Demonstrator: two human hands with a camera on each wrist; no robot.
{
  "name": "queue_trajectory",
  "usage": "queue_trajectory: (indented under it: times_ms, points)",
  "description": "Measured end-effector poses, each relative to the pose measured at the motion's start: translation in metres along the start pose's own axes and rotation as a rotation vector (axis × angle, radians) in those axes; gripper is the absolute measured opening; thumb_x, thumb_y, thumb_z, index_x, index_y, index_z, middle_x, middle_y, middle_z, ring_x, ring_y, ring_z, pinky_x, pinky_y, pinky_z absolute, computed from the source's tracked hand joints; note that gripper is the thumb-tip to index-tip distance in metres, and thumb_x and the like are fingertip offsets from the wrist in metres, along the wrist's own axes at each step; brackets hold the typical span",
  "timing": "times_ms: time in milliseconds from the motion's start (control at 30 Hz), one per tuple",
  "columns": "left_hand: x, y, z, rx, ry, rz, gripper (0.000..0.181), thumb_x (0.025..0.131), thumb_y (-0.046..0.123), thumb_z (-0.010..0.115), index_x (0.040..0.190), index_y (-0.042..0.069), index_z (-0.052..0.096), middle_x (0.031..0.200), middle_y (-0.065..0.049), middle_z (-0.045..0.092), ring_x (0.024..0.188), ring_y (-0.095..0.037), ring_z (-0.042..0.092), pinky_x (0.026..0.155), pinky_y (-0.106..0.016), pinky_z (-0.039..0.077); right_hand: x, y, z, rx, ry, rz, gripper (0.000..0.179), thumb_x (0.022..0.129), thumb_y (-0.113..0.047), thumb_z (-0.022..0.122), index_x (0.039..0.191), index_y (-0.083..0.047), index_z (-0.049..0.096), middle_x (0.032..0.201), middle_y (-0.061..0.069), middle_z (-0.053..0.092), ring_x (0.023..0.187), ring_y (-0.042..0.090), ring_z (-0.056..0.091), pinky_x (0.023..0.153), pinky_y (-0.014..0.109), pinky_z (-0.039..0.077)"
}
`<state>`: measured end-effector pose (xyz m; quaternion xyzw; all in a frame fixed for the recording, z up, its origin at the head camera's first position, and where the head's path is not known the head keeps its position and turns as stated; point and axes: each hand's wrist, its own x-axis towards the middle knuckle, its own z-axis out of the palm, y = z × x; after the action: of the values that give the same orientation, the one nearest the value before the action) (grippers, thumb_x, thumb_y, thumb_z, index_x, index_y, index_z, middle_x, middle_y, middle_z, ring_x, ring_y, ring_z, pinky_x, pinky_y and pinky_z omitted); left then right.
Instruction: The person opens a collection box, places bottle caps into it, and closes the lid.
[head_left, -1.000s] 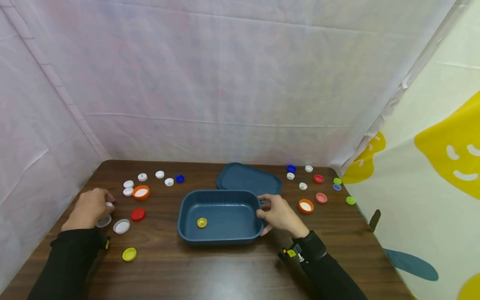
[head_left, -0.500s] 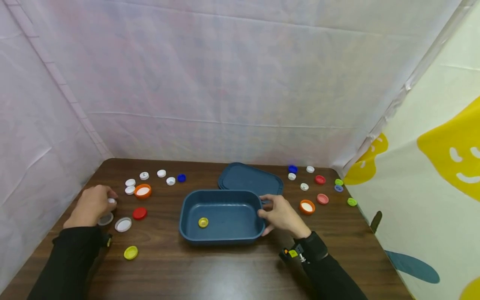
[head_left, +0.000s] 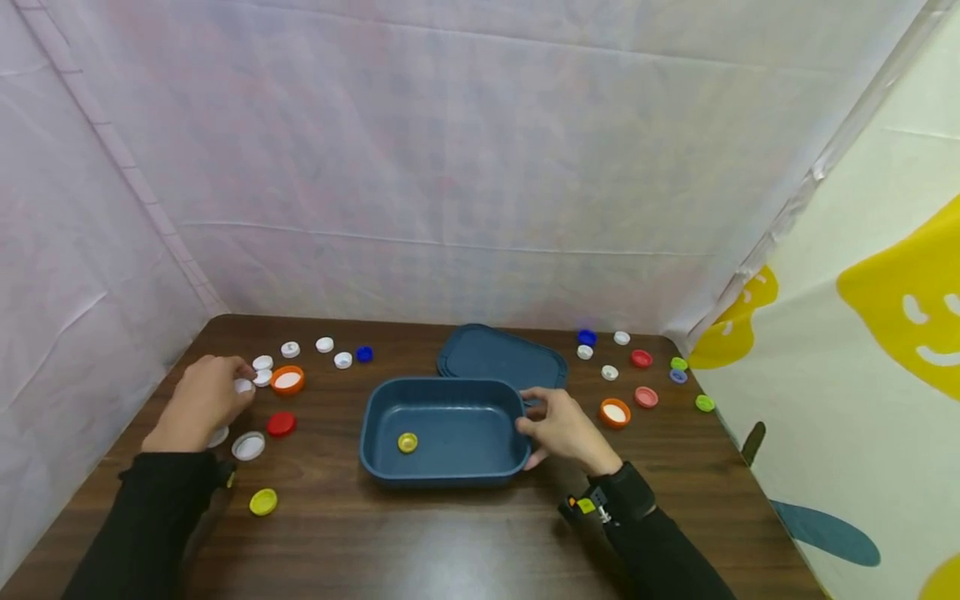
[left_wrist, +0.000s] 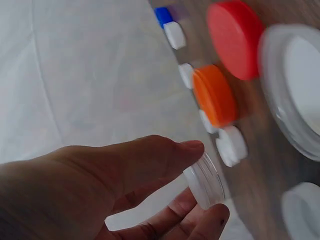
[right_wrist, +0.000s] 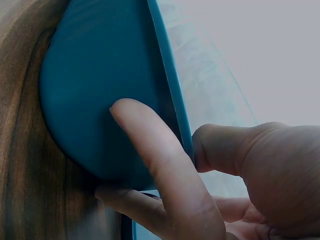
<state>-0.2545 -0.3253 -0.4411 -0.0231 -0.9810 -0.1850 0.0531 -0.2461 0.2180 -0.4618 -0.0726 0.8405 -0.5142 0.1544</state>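
Observation:
At the left of the table, my left hand pinches a translucent whitish bottle cap between thumb and fingers, lifted off the wood in the left wrist view. My right hand grips the right end of a dark blue plastic box; in the right wrist view the thumb is at the rim and fingers lie along the outer wall. One small yellow cap lies inside the box. Near the left hand are an orange cap, a red cap and a wide whitish cap.
Behind the box lies its blue lid. A yellow cap sits at front left, with white caps and a blue cap at back left. Another orange cap and several coloured caps are on the right.
My left hand has risen from the table's left side and shifted right and slightly away, carrying the whitish cap. The right hand stays on the box.

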Motion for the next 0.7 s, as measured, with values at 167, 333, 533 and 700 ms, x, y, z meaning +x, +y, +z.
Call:
queue_trajectory:
  times_ms: [167, 333, 533, 700]
  points:
    - [-0.005, 0.025, -0.003, -0.034, 0.005, 0.039, 0.03, 0.099, 0.002, 0.082, 0.123, -0.014, 0.076, 0.121, -0.042, 0.07, 0.109, -0.054, 0.064, 0.089, -0.066, 0.057, 0.0, 0.0, 0.0, 0.003, -0.005, 0.0, 0.059, 0.109, -0.004, 0.073, 0.165, 0.007, 0.056, 0.146, 0.038, 0.075, 0.068, 0.03, 0.085, 0.065, 0.044, 0.072]
    - [-0.011, 0.06, -0.001, -0.078, 0.02, 0.118, 0.027, 0.101, 0.003, 0.084, 0.125, -0.009, 0.079, 0.12, -0.037, 0.069, 0.102, -0.046, 0.067, 0.087, -0.061, 0.062, 0.0, -0.001, -0.001, 0.004, -0.005, 0.003, 0.059, 0.109, -0.004, 0.073, 0.165, 0.007, 0.056, 0.145, 0.038, 0.076, 0.068, 0.029, 0.085, 0.065, 0.044, 0.072]
    - [-0.017, 0.1, 0.007, -0.096, 0.043, 0.225, 0.026, 0.1, 0.005, 0.088, 0.123, -0.003, 0.081, 0.12, -0.032, 0.069, 0.096, -0.038, 0.07, 0.081, -0.054, 0.065, 0.0, -0.001, 0.0, 0.004, -0.004, 0.005, 0.059, 0.109, -0.004, 0.074, 0.164, 0.007, 0.056, 0.143, 0.037, 0.077, 0.068, 0.03, 0.085, 0.064, 0.044, 0.072]
    - [-0.021, 0.13, 0.017, -0.08, 0.048, 0.32, 0.023, 0.097, 0.005, 0.092, 0.118, 0.003, 0.083, 0.118, -0.025, 0.072, 0.095, -0.031, 0.069, 0.079, -0.049, 0.065, 0.0, 0.001, 0.0, 0.001, -0.004, 0.004, 0.059, 0.109, -0.004, 0.074, 0.164, 0.007, 0.056, 0.142, 0.036, 0.078, 0.067, 0.031, 0.085, 0.064, 0.045, 0.072]
